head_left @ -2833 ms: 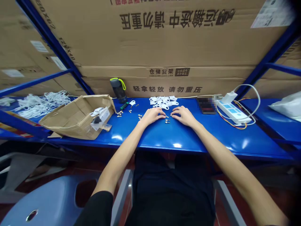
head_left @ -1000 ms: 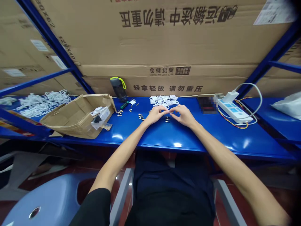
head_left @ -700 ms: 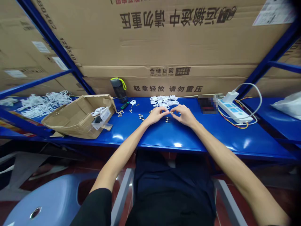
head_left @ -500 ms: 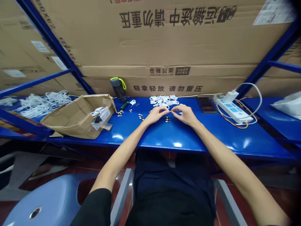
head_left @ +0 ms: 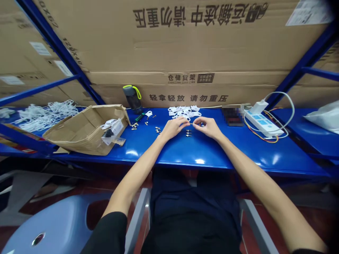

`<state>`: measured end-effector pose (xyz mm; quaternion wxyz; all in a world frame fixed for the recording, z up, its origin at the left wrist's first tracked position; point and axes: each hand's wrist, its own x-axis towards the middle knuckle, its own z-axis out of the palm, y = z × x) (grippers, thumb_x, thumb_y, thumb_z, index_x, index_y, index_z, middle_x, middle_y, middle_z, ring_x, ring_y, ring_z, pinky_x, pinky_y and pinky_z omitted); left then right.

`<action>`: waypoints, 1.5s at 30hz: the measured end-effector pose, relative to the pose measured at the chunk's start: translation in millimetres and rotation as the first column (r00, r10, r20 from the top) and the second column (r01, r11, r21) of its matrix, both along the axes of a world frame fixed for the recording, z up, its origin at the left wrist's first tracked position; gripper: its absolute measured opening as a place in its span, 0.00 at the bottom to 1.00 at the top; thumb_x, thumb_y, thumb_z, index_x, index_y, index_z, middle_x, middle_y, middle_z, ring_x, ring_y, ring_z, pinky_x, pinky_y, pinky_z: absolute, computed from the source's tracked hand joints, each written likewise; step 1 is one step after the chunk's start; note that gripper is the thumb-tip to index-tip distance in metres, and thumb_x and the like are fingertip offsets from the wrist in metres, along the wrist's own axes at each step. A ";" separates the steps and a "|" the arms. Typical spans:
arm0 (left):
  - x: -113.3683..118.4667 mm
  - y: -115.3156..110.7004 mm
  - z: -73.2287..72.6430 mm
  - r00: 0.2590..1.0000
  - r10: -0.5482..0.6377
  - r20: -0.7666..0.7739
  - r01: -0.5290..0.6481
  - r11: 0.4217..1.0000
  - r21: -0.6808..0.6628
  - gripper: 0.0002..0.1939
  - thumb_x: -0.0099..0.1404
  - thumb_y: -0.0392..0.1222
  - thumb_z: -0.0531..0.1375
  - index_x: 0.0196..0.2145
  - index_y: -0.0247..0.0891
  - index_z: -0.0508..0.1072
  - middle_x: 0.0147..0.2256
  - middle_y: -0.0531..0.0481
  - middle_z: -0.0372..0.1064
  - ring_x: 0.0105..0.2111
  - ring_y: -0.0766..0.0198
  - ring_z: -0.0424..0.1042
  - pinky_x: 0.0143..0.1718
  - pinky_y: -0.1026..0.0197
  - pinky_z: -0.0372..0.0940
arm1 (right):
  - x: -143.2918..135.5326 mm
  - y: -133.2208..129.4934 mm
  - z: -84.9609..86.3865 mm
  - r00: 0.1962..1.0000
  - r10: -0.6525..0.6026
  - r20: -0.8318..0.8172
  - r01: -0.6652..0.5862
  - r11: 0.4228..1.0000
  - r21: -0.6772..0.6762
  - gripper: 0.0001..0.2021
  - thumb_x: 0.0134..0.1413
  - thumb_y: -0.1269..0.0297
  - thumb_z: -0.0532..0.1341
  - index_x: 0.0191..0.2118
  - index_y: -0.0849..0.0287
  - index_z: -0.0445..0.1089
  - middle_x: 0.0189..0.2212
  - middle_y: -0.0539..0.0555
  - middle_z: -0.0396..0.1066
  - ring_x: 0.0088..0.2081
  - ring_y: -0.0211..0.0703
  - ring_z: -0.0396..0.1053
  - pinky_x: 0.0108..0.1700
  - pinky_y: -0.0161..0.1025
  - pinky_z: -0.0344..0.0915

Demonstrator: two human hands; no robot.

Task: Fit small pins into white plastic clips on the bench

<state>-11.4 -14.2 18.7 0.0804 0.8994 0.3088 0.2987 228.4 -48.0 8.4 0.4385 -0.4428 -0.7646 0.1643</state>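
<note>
Over the blue table my left hand and my right hand face each other, fingertips pinched on a tiny thin part between them. The part is too small to name. Just below it lie several small metal pieces in a short column. More small pieces rest left of my left hand. Behind the hands is a pile of white plastic parts. Farther left are a green-handled tool, a single white part and a few small bits.
An open cardboard box sits on the left, beside a heap of white wire-like items. A dark bottle stands behind. At the right are a dark tray and a power strip with looping cables. A blue stool is at lower left.
The view has shifted slightly. Both hands stay close together at the same spot, fingertips still pinched on the tiny part.
</note>
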 end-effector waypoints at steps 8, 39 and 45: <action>0.8 1.9 -0.7 0.995 -0.018 0.100 0.025 0.997 -0.067 0.15 0.76 0.51 0.61 0.52 0.41 0.79 0.47 0.47 0.78 0.43 0.59 0.75 0.46 0.61 0.66 | 0.5 -1.8 6.0 0.995 -0.004 -0.097 -0.005 0.996 -0.092 0.16 0.57 0.47 0.68 0.37 0.56 0.80 0.35 0.54 0.82 0.36 0.49 0.76 0.39 0.43 0.68; -5.1 3.5 2.1 0.994 -0.033 0.106 0.039 0.998 -0.048 0.11 0.77 0.47 0.59 0.46 0.43 0.81 0.47 0.48 0.79 0.46 0.59 0.76 0.46 0.61 0.65 | 8.1 -6.7 15.2 0.951 0.066 -0.302 -0.201 0.874 -0.443 0.12 0.50 0.53 0.71 0.33 0.57 0.79 0.35 0.57 0.84 0.36 0.48 0.77 0.37 0.42 0.71; -0.5 2.1 3.2 0.972 0.041 0.233 -0.016 0.994 -0.110 0.13 0.75 0.51 0.62 0.44 0.40 0.82 0.45 0.47 0.81 0.40 0.60 0.76 0.45 0.60 0.66 | 15.7 1.7 7.4 0.973 0.008 -0.231 -0.082 0.946 -0.315 0.15 0.49 0.50 0.72 0.35 0.56 0.78 0.32 0.56 0.83 0.37 0.53 0.80 0.44 0.48 0.74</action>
